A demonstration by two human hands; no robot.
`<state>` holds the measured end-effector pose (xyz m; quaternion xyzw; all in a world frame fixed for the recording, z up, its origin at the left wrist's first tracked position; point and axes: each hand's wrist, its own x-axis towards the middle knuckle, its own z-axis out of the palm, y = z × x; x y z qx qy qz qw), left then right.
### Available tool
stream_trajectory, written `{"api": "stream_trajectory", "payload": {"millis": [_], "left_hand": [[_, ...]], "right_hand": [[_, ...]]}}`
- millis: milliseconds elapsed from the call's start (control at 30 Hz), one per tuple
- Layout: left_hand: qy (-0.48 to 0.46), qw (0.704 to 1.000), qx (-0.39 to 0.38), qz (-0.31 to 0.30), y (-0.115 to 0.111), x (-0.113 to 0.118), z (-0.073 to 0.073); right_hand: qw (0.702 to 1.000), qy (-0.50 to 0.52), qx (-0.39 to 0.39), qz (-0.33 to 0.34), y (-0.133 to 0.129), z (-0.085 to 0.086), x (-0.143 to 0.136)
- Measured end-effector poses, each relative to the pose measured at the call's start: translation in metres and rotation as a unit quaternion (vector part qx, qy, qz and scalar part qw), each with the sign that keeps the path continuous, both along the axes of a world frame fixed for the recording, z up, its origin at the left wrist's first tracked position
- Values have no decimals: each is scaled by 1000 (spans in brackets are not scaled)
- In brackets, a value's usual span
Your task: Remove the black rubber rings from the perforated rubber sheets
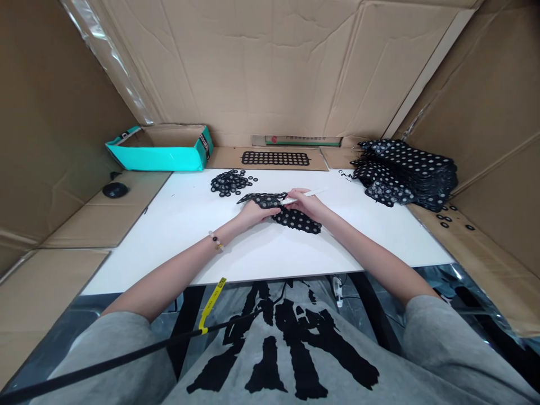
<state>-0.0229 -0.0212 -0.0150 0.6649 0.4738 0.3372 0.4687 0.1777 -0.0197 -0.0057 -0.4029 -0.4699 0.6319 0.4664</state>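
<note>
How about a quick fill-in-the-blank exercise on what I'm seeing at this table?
1. The left hand holds a dotted sheet, while the right hand holds a tool whose colour is ____.
2. Of the two wrists, only the ____ one wears a bracelet.
3. The pile of small loose rings beyond the hands is ____ in colour.
4. From the person's own view, the big stack of dotted sheets lies on the ____ side.

Missing words: white; left; black; right.

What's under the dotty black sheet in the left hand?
The white tabletop shows around the sheet. Whatever lies directly underneath can't be seen, because the sheet itself and the left hand cover it.
</note>
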Motion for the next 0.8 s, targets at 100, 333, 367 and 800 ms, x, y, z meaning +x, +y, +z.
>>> {"api": "stream_trajectory", "payload": {"millis": [100, 333, 367, 800], "left_hand": [[3, 1000, -1, 11, -2, 0, 2], [-40, 996, -82, 20, 3, -3, 2], [-33, 996, -85, 20, 3, -3, 2], [-103, 988, -115, 26, 1, 0, 7]], "right_hand": [[999, -10, 31, -11, -1, 0, -2], [998, -40, 20, -50, 2, -6, -1], [997, -42, 26, -53, 2, -6, -1], [993, -51, 88, -62, 1, -9, -2]]}}
